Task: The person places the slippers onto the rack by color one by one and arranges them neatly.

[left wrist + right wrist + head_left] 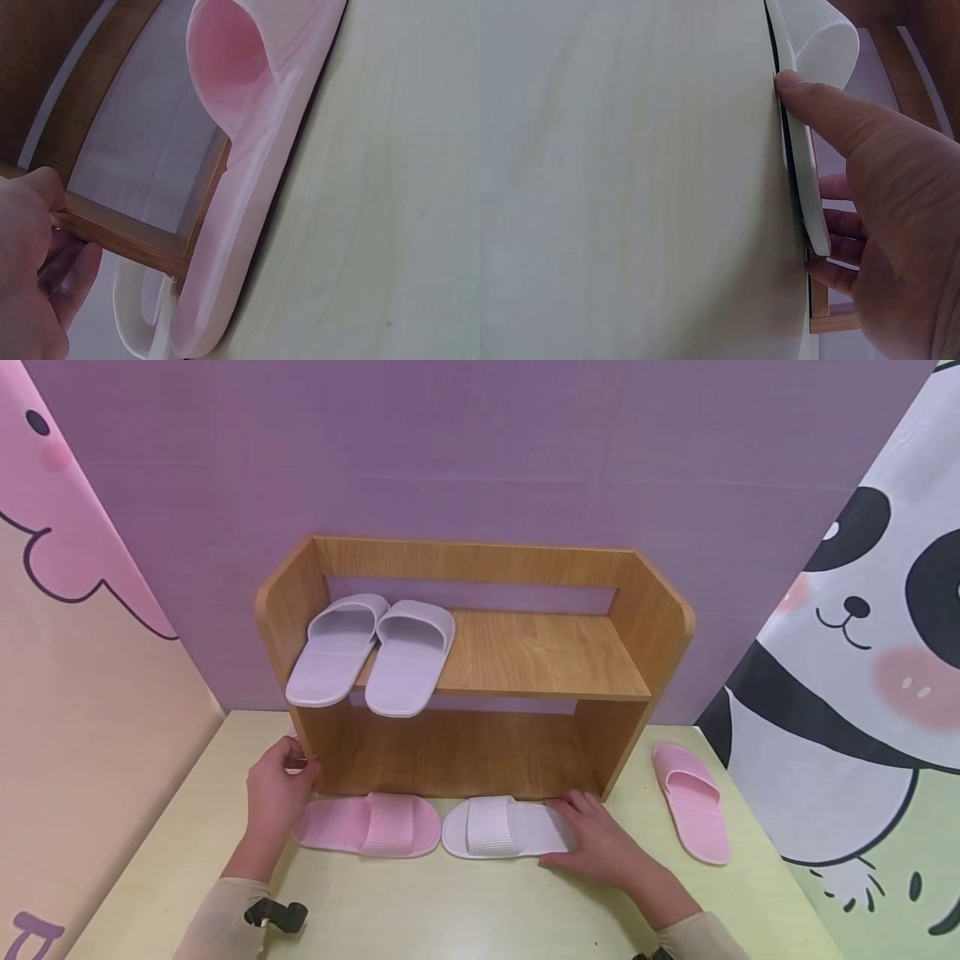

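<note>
My left hand (277,789) pinches the front edge of the left side panel of a two-tier wooden shoe rack (540,652), low down, thumb on one face and fingers on the other. In front of the rack a pink slipper (333,825) lies sideways, toe to the right. Toe to toe with it is a white slipper (536,828) with a ribbed strap. My right hand (600,847) grips the white slipper's heel end, thumb on the near edge and fingers on the far one. In the right wrist view the slipper's sole (804,180) shows a dark gap beneath it.
Two lavender slippers (408,681) stand side by side on the rack's upper shelf, at the left. Another pink slipper (705,814) lies right of the rack. A white slipper (131,311) shows past the left panel. A purple wall (480,460) rises behind.
</note>
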{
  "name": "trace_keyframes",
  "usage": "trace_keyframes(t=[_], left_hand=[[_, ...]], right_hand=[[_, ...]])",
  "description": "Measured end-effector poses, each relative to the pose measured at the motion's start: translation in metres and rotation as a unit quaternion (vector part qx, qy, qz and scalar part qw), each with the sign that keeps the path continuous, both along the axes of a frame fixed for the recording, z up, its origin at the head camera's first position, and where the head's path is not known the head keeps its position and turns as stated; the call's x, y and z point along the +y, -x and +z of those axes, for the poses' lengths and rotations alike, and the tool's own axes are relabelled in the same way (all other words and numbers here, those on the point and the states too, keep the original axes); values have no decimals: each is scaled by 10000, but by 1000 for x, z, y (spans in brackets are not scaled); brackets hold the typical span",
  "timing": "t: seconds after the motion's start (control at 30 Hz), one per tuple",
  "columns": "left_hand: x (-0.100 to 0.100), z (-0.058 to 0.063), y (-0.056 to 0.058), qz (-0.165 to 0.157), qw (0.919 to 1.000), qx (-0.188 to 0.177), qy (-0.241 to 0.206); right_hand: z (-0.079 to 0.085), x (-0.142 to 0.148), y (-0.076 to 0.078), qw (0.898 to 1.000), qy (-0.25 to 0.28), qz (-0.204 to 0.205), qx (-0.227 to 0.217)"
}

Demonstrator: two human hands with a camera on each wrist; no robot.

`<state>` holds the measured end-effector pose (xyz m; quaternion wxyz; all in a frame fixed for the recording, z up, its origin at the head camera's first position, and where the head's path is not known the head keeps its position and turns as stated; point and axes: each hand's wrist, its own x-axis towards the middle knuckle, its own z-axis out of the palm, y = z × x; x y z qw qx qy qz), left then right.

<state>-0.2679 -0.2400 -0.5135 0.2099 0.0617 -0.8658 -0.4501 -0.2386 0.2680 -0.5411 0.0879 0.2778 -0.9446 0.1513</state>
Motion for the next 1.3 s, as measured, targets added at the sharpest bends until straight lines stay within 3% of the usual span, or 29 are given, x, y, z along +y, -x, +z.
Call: trace_keyframes(t=[0.47, 0.7, 0.97, 1.3], left_hand=[[0, -2, 2, 17, 9999, 125, 49], [-1, -4, 3, 62, 9999, 136, 43], [-1, -5, 2, 21, 9998, 179, 49], [-1, -3, 2, 6, 9999, 114, 1]], right_hand=[[9, 0, 6, 9984, -74, 95, -559], [11, 1, 8, 9982, 5, 237, -543], [11, 4, 10, 9959, 73, 248, -865], [13, 9, 4, 9947, 787, 534, -401]])
